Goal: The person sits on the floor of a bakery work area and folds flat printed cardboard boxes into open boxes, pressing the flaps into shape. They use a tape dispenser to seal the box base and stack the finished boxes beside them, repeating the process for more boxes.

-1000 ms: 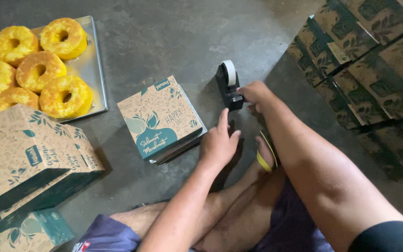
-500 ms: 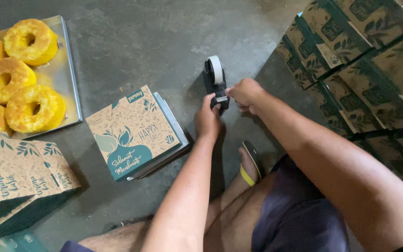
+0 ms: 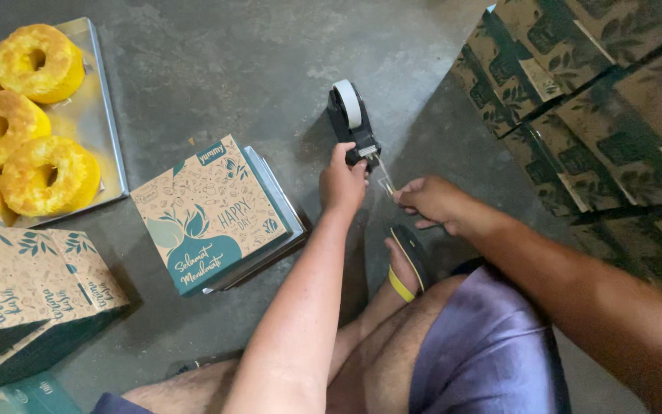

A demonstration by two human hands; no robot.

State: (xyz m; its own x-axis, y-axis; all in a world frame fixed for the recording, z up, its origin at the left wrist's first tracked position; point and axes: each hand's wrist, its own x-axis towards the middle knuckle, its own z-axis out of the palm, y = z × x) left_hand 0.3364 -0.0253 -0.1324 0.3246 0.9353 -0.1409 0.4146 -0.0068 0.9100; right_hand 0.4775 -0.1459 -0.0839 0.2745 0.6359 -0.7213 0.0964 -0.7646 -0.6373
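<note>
Bare grey concrete floor (image 3: 216,84), dim light.

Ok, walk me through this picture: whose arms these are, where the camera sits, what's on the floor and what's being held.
The camera is worn on a person's head and looks down, so both arms are that person's own, and they sit on a concrete floor. The left hand presses on a black tape dispenser. The right hand pinches a clear strip of tape pulled out from it. Left of the hands lies a closed printed box. Farther left, a metal tray carries yellow ring cakes. More boxes sit at lower left, and a stack of flat boxes fills the right side.
</note>
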